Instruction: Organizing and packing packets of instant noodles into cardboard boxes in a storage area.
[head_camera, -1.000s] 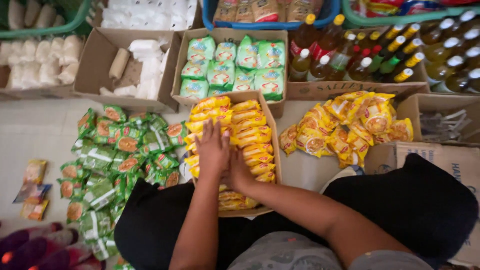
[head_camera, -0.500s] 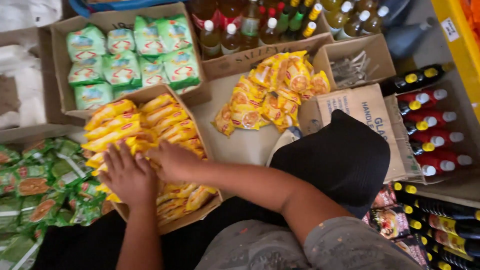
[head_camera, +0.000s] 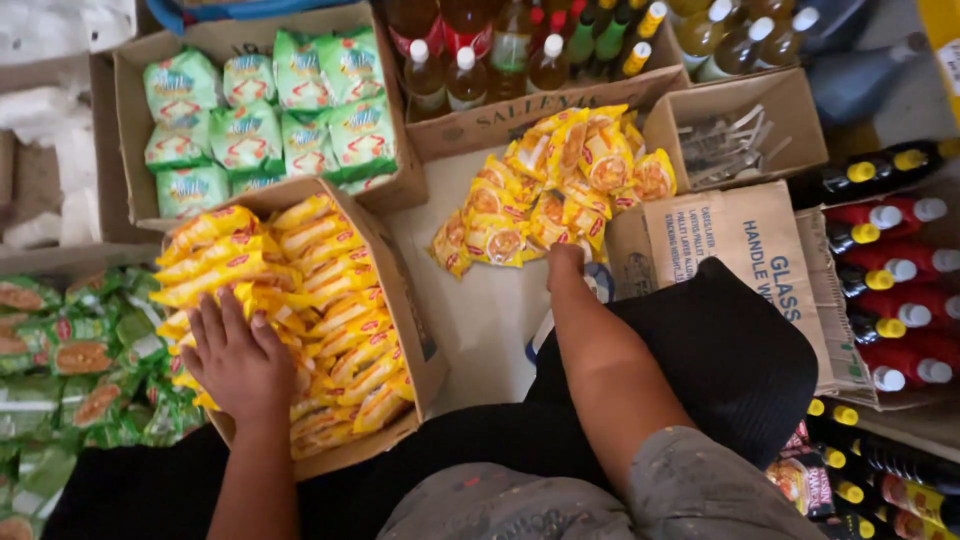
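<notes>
An open cardboard box (head_camera: 428, 352) in front of me is packed with rows of yellow noodle packets (head_camera: 310, 275). My left hand (head_camera: 237, 362) lies flat on the packets at the box's near left corner, fingers spread. A loose pile of yellow packets (head_camera: 560, 185) lies on the pale floor to the right of the box. My right hand (head_camera: 565, 265) reaches out to the near edge of that pile with its fingers curled downward. Whether those fingers hold a packet is hidden.
A box of green packets (head_camera: 270, 125) stands behind the yellow one. Oil bottles (head_camera: 500, 50) fill a carton at the back. A small box of metal pieces (head_camera: 735, 140), a closed carton (head_camera: 745, 245) and red bottles (head_camera: 890, 300) stand right. More green packets (head_camera: 70, 350) lie left.
My right hand has left the box and moved right to the loose pile. My left hand stays flat on the boxed packets. The view has swung to the right.
</notes>
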